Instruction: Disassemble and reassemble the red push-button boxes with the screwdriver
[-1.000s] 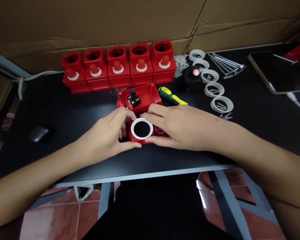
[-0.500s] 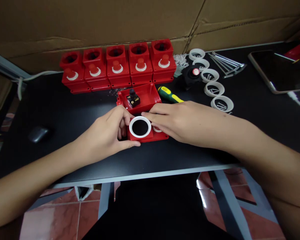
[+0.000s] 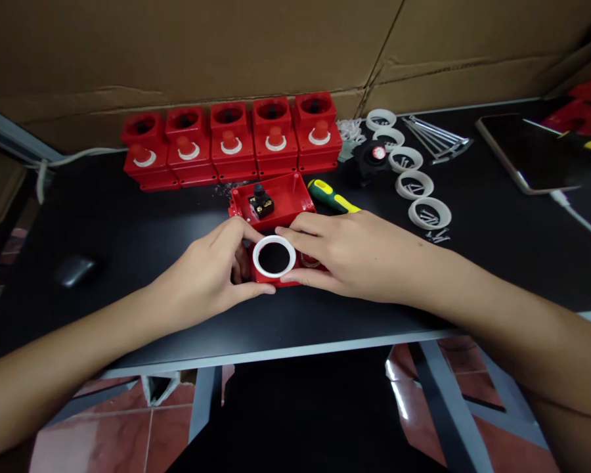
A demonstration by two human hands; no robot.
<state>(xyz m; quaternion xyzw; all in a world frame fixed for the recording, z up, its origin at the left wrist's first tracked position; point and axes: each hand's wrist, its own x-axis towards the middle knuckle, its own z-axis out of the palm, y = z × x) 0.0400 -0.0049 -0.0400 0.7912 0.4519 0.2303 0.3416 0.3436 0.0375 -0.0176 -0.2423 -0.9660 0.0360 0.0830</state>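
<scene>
My left hand (image 3: 209, 272) grips the left side of a red plastic box cover (image 3: 262, 281), fingers at the far edge and thumb at the near one. A white ring (image 3: 274, 274) sits over the cover's round opening, and black shows through its middle. From the right, my right hand (image 3: 347, 255) closes on this ring, fingertips on the far rim and thumb on the near rim. It hides most of the cover's right half. Just behind lies an open red box (image 3: 293, 195) with a black switch block (image 3: 261, 205) in it. A green and yellow screwdriver (image 3: 331, 196) lies beside that box.
Several red boxes with orange-red knobs (image 3: 230, 146) line the back. At right stand several white rings (image 3: 429, 213) with screws, a black knobbed part (image 3: 371, 157), metal rods (image 3: 438, 138) and a phone (image 3: 526, 154). A black mouse (image 3: 75, 270) lies left.
My right thumb has come round to the near rim of the white ring, where before it was not visible. My left hand keeps its hold on the cover. The view has shifted slightly.
</scene>
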